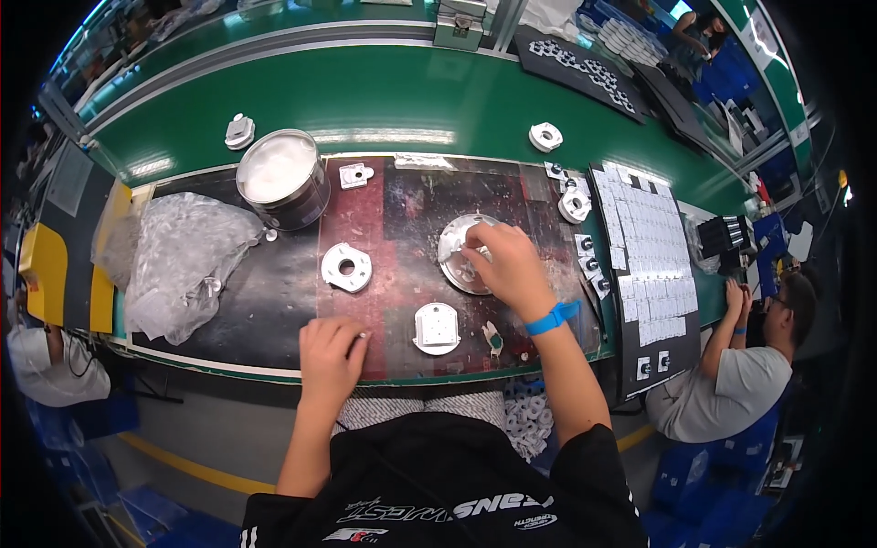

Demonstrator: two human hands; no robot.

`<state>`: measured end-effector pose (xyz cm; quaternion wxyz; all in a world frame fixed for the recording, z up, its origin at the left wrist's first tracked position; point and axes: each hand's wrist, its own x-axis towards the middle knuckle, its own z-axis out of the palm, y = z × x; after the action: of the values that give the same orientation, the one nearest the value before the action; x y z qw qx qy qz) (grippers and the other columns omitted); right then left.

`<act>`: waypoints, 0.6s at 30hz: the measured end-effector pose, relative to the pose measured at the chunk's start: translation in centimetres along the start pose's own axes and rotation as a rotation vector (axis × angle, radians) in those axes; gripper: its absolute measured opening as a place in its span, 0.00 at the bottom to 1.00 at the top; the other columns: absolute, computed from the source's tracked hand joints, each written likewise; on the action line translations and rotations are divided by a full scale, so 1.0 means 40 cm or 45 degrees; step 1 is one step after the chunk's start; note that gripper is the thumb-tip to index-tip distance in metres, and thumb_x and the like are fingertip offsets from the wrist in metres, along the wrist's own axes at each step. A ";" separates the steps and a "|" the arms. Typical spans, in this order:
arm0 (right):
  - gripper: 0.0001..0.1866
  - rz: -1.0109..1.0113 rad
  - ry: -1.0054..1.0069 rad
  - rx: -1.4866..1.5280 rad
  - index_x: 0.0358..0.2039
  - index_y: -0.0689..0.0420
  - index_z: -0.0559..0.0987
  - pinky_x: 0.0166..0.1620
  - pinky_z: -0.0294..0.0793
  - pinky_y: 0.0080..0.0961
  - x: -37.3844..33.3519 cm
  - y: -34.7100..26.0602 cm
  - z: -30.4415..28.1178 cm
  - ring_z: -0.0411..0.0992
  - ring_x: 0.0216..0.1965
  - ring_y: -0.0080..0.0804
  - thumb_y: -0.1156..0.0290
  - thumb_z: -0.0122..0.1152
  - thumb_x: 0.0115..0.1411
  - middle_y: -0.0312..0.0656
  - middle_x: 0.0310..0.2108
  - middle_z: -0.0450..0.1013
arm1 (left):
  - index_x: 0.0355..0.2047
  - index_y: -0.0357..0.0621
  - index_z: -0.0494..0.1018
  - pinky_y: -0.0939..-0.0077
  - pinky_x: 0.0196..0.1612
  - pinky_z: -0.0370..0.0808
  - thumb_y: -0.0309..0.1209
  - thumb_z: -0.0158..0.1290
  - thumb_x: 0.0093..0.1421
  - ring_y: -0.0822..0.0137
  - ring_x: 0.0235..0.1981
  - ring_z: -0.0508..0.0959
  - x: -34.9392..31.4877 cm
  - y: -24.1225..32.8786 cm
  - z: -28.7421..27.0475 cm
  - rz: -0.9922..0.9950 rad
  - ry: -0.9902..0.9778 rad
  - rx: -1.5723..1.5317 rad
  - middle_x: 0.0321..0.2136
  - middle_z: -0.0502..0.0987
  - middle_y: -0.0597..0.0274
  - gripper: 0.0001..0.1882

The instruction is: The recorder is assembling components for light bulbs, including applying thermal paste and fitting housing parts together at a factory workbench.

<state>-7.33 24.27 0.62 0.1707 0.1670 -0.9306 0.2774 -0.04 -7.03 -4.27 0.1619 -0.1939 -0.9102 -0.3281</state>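
My right hand (508, 263), with a blue band on its wrist, reaches into a shallow round metal dish (470, 288). Its thumb and forefinger are pinched together beside a white lump (451, 243) in the dish; what they grip cannot be made out. My left hand (331, 354) rests near the table's front edge with curled fingers, a tiny pale bit at its fingertips. Between the hands, close to me, lies a white square-topped part (437, 329). A white ring-shaped part (346, 268) lies beyond my left hand. Right of the square-topped part is a small dark green and pale item (493, 339).
A tin of white material (315, 196) stands at the back left, beside a clear plastic bag (187, 265). At right, a black board (630, 365) carries rows of white pieces. More white parts (575, 205) lie near it. A co-worker (731, 365) sits at far right.
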 end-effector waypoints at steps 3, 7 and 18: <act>0.10 -0.003 -0.013 -0.095 0.37 0.53 0.76 0.41 0.70 0.42 0.012 0.016 0.016 0.76 0.37 0.45 0.70 0.70 0.59 0.40 0.30 0.77 | 0.38 0.46 0.80 0.60 0.49 0.70 0.26 0.66 0.55 0.54 0.44 0.78 0.010 -0.051 -0.030 -0.126 0.089 0.121 0.39 0.82 0.61 0.10; 0.10 -0.007 -0.053 -0.071 0.37 0.53 0.76 0.41 0.69 0.42 0.021 0.017 0.032 0.76 0.36 0.45 0.69 0.70 0.59 0.40 0.28 0.77 | 0.44 0.44 0.79 0.59 0.53 0.70 0.25 0.65 0.56 0.54 0.47 0.77 0.013 -0.102 -0.068 -0.209 0.170 0.207 0.43 0.81 0.60 0.14; 0.11 0.082 0.011 0.033 0.37 0.54 0.76 0.42 0.71 0.41 0.015 0.023 0.015 0.78 0.37 0.45 0.70 0.70 0.58 0.40 0.30 0.79 | 0.46 0.42 0.79 0.59 0.50 0.76 0.25 0.71 0.49 0.51 0.46 0.77 0.014 0.036 -0.043 0.144 0.297 -0.293 0.45 0.78 0.53 0.22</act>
<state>-8.36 24.52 -0.03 0.1635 0.1379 -0.9311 0.2955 0.41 -7.01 -2.00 0.2613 -0.2225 -0.8294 -0.4407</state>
